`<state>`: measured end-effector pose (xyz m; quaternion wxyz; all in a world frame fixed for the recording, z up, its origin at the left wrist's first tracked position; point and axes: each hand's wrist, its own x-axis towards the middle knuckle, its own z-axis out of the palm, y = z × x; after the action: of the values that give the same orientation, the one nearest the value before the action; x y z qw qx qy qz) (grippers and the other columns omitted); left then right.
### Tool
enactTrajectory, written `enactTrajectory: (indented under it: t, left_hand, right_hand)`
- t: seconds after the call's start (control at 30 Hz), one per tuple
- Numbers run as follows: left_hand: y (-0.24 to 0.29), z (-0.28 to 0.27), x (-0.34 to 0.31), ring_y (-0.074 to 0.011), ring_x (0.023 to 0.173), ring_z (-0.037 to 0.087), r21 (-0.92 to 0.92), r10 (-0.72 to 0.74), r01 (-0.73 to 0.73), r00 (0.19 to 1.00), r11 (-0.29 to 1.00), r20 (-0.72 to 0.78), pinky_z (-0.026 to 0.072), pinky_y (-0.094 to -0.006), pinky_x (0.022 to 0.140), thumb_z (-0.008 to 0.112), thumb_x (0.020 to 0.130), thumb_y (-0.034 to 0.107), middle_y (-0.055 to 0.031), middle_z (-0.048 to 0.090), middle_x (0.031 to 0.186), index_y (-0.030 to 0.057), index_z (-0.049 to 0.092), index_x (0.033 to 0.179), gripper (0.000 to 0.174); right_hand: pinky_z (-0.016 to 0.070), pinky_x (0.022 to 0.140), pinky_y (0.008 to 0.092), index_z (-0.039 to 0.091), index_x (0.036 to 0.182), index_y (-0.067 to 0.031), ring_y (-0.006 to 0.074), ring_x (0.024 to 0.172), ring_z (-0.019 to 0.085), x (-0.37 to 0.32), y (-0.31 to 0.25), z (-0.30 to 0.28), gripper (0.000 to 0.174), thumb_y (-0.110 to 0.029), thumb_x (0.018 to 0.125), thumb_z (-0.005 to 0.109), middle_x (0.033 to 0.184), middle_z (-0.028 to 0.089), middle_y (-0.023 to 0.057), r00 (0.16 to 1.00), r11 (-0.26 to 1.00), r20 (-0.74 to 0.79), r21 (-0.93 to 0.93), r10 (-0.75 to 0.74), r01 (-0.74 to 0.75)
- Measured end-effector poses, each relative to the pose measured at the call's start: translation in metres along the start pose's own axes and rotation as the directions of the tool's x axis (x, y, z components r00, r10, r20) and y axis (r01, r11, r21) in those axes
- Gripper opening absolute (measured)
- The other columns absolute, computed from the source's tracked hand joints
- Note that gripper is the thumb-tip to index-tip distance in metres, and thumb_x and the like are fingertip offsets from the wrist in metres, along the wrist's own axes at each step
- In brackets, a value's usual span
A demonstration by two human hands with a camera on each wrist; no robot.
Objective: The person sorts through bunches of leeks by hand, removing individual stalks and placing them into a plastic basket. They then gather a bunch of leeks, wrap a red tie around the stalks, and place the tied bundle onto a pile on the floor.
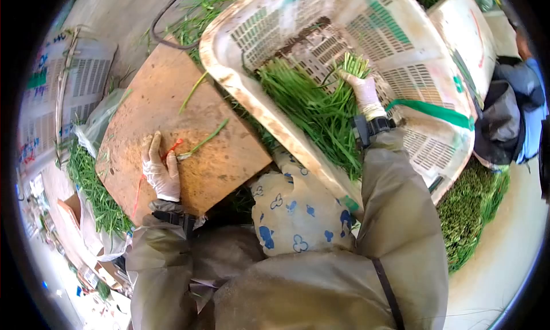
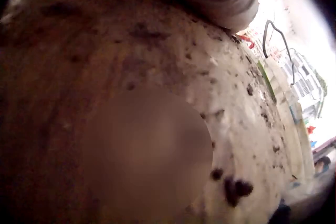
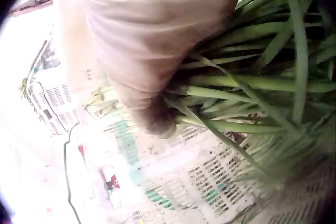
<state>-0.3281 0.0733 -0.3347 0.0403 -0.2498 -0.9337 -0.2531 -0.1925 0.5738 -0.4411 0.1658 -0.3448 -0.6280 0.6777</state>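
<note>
The right hand (image 1: 362, 93), in a pale glove, grips a bunch of long green stalks (image 1: 321, 109) near their cut ends, inside the white crate (image 1: 246, 83). In the right wrist view, the gloved hand (image 3: 152, 50) curls round the stalks (image 3: 236, 82), whose leaves trail off to the right. On the wooden board (image 1: 154, 89) rests the gloved left hand (image 1: 161, 172), fingers fairly straight, with a red tie (image 1: 171, 150) between thumb and fingers. Beside its thumb lies a loose green stalk (image 1: 211, 137). The left wrist view shows mostly the stained board (image 2: 236, 124) and part of the glove (image 2: 226, 3).
Another loose stalk (image 1: 192, 93) lies on the board. Cut greens (image 1: 94, 186) sit in a plastic bag at the left, and a large green pile (image 1: 472, 212) stands right of the crate. A patterned cloth (image 1: 298, 215) covers the lap. Another person (image 1: 518, 106) is at the right edge.
</note>
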Motion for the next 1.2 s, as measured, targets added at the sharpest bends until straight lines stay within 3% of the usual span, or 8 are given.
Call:
enactTrajectory:
  t: [0.17, 0.37, 0.5, 0.63, 0.73, 0.9, 1.03, 1.2]
  left_hand:
    - [0.043, -0.010, 0.010, -0.0305, 0.133, 0.041, -0.370, -0.090, 0.037, 0.988, 0.928, -0.126, 0.0317, -0.0450, 0.112, 0.060, 0.089, 0.003, -0.0141, 0.041, 0.146, 0.0077, 0.042, 0.143, 0.058]
    - [0.190, -0.012, 0.069, -0.0299, 0.130, 0.045, -0.514, 0.499, -0.467, 0.862, 0.720, -0.085, 0.0342, -0.0423, 0.111, 0.073, 0.073, 0.005, -0.0159, 0.049, 0.138, 0.0064, 0.042, 0.142, 0.076]
    - [0.265, -0.013, 0.070, -0.0295, 0.140, 0.031, -0.689, 0.435, -0.224, 0.888, 0.690, 0.147, 0.0237, -0.0448, 0.117, 0.087, 0.067, 0.020, -0.0179, 0.036, 0.150, 0.0038, 0.028, 0.149, 0.102]
    - [0.317, -0.054, 0.076, -0.0360, 0.142, 0.025, -0.779, 0.605, -0.435, 0.791, 0.452, -0.090, 0.0208, -0.0425, 0.117, 0.092, 0.057, 0.044, -0.0264, 0.026, 0.151, -0.0045, 0.013, 0.150, 0.131]
    - [0.340, -0.097, 0.050, -0.0264, 0.142, 0.022, -0.995, 0.642, 0.016, 0.763, 0.095, 0.073, 0.0203, -0.0367, 0.117, 0.095, 0.056, 0.034, -0.0177, 0.026, 0.152, -0.0004, 0.002, 0.152, 0.138]
    - [0.314, -0.139, -0.018, -0.0154, 0.102, 0.058, -0.921, 0.481, 0.390, 0.811, -0.018, 0.334, 0.0451, -0.0311, 0.092, 0.087, 0.070, 0.019, -0.0026, 0.063, 0.108, 0.0045, 0.056, 0.123, 0.063]
    - [0.282, -0.145, -0.068, -0.0197, 0.097, 0.063, -0.888, 0.129, 0.355, 0.935, -0.292, 0.331, 0.0486, -0.0337, 0.091, 0.074, 0.082, 0.014, -0.0080, 0.068, 0.105, 0.0031, 0.059, 0.119, 0.042]
    - [0.235, -0.145, -0.070, -0.0228, 0.090, 0.066, -0.496, -0.064, 0.285, 0.815, -0.820, 0.575, 0.0529, -0.0413, 0.088, 0.062, 0.093, 0.025, -0.0054, 0.070, 0.098, 0.0085, 0.064, 0.106, 0.021]
  right_hand:
    - [0.0512, 0.079, 0.0288, 0.064, 0.110, -0.0016, 0.0140, 0.087, 0.063, -0.046, -0.019, -0.032, 0.033, -0.006, 0.079, 0.075, 0.099, 0.069, 0.0040, 0.996, 0.988, -0.083, 0.143, -0.041, 0.052]
    - [0.0511, 0.085, 0.0295, 0.060, 0.123, -0.0015, 0.0142, 0.091, 0.064, -0.104, -0.133, -0.039, 0.048, -0.001, 0.077, 0.074, 0.103, 0.069, 0.0049, 0.972, 0.949, 0.002, 0.215, -0.235, 0.229]
    - [0.0509, 0.086, 0.0303, 0.059, 0.126, -0.0036, 0.0129, 0.091, 0.063, -0.155, -0.254, -0.036, 0.053, -0.006, 0.076, 0.077, 0.100, 0.068, 0.0029, 0.916, 0.941, 0.223, 0.125, -0.334, 0.313]
    - [0.0504, 0.083, 0.0295, 0.062, 0.122, -0.0041, 0.0134, 0.090, 0.063, -0.210, -0.337, -0.004, 0.049, -0.011, 0.075, 0.077, 0.100, 0.069, 0.0032, 0.855, 0.924, 0.351, 0.133, -0.381, 0.357]
    - [0.0519, 0.080, 0.0293, 0.066, 0.110, -0.0016, 0.0152, 0.088, 0.064, -0.252, -0.375, 0.040, 0.038, -0.016, 0.076, 0.073, 0.095, 0.069, 0.0045, 0.831, 0.881, 0.400, 0.425, -0.388, 0.207]
    - [0.0532, 0.069, 0.0271, 0.065, 0.107, -0.0031, 0.0137, 0.075, 0.065, -0.288, -0.389, 0.107, 0.031, -0.020, 0.082, 0.070, 0.091, 0.067, 0.0045, 0.808, 0.925, 0.496, 0.349, -0.317, 0.149]
    - [0.0471, 0.091, 0.0319, 0.055, 0.127, 0.0047, 0.0190, 0.105, 0.060, -0.291, -0.355, 0.119, 0.048, -0.029, 0.093, 0.060, 0.118, 0.062, 0.0139, 0.740, 0.849, 0.592, -0.168, -0.319, 0.501]
    - [0.0333, 0.110, 0.0347, 0.014, 0.152, 0.0010, 0.0296, 0.134, 0.041, -0.379, -0.281, 0.121, 0.096, -0.021, 0.080, 0.074, 0.143, 0.041, 0.0262, 0.658, 0.670, 0.734, -0.405, -0.167, 0.622]
